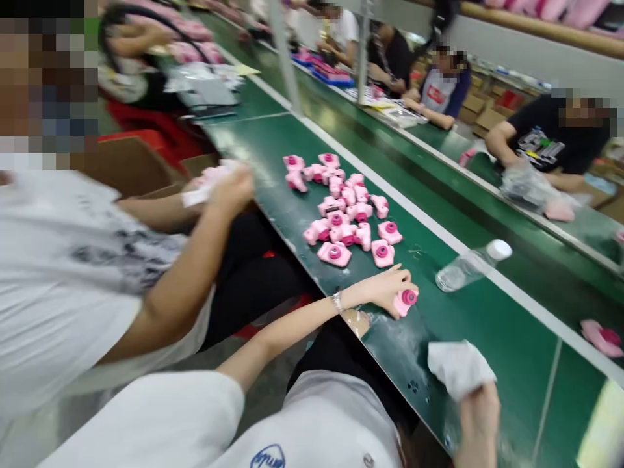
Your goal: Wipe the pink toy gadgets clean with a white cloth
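My left hand [390, 289] reaches across the green tabletop with its fingers closed round a pink toy camera [404, 301], whose dark pink lens faces up. A watch or bracelet circles that wrist. Near the front right, my right hand [480, 413] grips a white cloth [461, 367] that fans out above the table. Beyond my left hand lies a loose group of several similar pink toy cameras [335, 253], some face up and others on their sides.
A clear bottle [472, 265] with a white cap lies on its side beyond my hands. Another pink piece [602, 338] rests at the far right. At my left a co-worker's hand [234, 188] holds something white. More people sit across the green bench [429, 195].
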The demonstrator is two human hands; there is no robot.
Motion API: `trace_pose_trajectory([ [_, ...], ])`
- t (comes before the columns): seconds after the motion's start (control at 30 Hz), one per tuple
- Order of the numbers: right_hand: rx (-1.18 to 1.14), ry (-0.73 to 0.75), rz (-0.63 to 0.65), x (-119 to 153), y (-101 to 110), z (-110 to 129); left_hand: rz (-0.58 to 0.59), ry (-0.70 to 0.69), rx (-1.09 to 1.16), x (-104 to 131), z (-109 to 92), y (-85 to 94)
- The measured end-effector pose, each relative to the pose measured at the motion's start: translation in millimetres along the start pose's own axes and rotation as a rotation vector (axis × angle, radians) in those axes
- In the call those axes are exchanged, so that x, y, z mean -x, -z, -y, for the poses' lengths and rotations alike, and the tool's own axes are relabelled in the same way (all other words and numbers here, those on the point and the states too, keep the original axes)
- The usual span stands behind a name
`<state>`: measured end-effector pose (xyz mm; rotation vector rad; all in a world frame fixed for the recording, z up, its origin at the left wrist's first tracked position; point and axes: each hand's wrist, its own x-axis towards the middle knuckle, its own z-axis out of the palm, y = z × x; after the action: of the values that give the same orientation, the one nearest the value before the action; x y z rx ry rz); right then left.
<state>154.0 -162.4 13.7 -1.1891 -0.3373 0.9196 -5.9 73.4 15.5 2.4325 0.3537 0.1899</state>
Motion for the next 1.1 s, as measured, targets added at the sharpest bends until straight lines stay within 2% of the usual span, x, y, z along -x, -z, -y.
trace_pose_trajectory([
  [0.07, 0.080, 0.088, -0.134, -4.9, -12.0, -15.7, 0.079, -0.077, 0.118, 11.4, -16.8, -13.9],
  [0.13, 0.161, 0.171, -0.215, -6.9, -26.8, -27.1, 0.060, -0.088, 0.384, 22.2, -31.5, -28.4],
  [0.23, 0.255, 0.253, -0.263, 2.5, -53.5, -34.4, -0.032, -0.044, 0.886, 32.3, -52.2, -53.4],
  [0.33, 0.333, 0.345, -0.332, 23.5, -73.5, -34.0, -0.170, 0.087, 1.395, 35.5, -72.8, -75.6],
  [0.4, 0.385, 0.381, -0.367, 36.3, -77.6, -32.4, -0.229, 0.190, 1.565, 36.0, -84.0, -81.0],
  [0.53, 0.433, 0.402, -0.482, 45.3, -70.4, -24.7, -0.144, 0.347, 1.768, 38.4, -95.7, -67.7],
  [0.6, 0.434, 0.429, -0.557, 41.0, -67.6, -16.1, -0.126, 0.349, 1.790, 39.5, -97.6, -58.6],
  [0.67, 0.440, 0.475, -0.603, 32.9, -70.2, -5.5, -0.169, 0.326, 1.722, 39.4, -99.5, -53.7],
  [0.7, 0.462, 0.499, -0.586, 28.5, -73.6, -0.5, -0.205, 0.321, 1.676, 38.7, -100.7, -53.0],
  [0.8, 0.636, 0.603, -0.397, 20.9, -87.0, 8.7, -0.327, 0.323, 1.575, 35.3, -105.0, -53.7],
  [0.87, 0.766, 0.696, -0.300, 24.4, -91.8, 7.8, -0.364, 0.316, 1.540, 33.6, -107.6, -52.4],
  [0.97, 0.834, 0.775, -0.292, 39.6, -86.0, -0.3, -0.319, 0.288, 1.505, 33.8, -111.4, -45.6],
  [1.1, 0.672, 0.643, -0.318, 55.1, -71.1, -3.1, -0.229, 0.231, 1.500, 36.6, -119.1, -33.6],
])
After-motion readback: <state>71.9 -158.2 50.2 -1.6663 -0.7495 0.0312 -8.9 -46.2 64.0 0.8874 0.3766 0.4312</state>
